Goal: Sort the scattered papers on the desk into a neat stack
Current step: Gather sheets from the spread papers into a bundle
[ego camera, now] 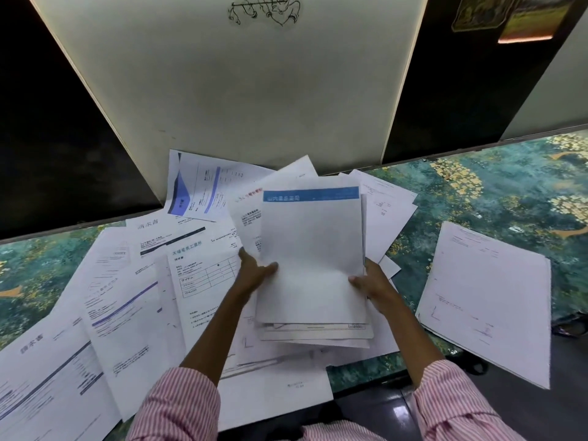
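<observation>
Left grip: your left hand [254, 273] pinches the stack [311, 259] at its left edge, with the thumb on the top page and the fingers hidden beneath.
Right grip: your right hand [370, 281] holds the stack's right edge the same way, thumb over the page and the other fingers out of sight under the paper.
Stack: you hold it between both hands over the middle of the desk [496, 189]. The head view does not show whether its near edge touches the paper below. The top page is mostly blank, with a blue band across its far end. Lower pages stick out unevenly at the near edge.
Loose paper: pages [127, 297] lie overlapped across the desk to your left and under the stack. Several carry Japanese headings, tables and blue or purple bars. More fan out behind the stack toward the board.
Right side: a pile [483, 297] lies well apart to your right, tilted, with its near corner hanging past the desk's front edge.
Desk: it has a green patterned cover with yellow patches.
Board: a white board [248, 90] stands behind the desk, with a sketch [264, 9] at its top.
Sleeves: pink-striped cuffs [178, 402] cover both forearms.
</observation>
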